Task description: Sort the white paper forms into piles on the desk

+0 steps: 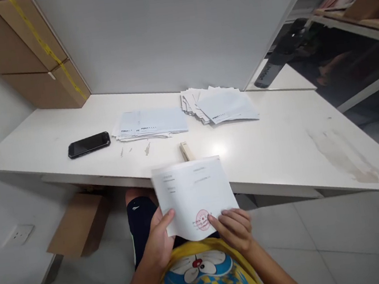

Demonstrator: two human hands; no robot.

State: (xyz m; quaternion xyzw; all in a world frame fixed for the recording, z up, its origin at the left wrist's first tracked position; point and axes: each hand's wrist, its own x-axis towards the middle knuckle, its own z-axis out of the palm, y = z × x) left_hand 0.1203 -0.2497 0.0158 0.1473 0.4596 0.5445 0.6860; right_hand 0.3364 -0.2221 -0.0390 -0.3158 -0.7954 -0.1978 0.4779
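Observation:
A white printed paper sheet (192, 193) with a round red stamp near its lower edge is held up between both hands, in front of the table's edge. My left hand (160, 236) pinches its lower left side, the thumb lying on top. At the lower right, my right hand (234, 227) grips the sheet with curled fingers, the thumb beside the stamp. Just beyond the sheet's top edge lies a small beige stapler-like object (185, 151), partly covered by the paper. Whether the sheet is a single layer I cannot tell.
On the white table (281, 148) lie a neat paper stack (158, 120) and a fanned paper pile (228, 105). A black phone (88, 145) rests at left. Cardboard boxes (42, 87) stand at the back left; a dark bottle (271, 71) leans at the back right. A wall panel closes the back.

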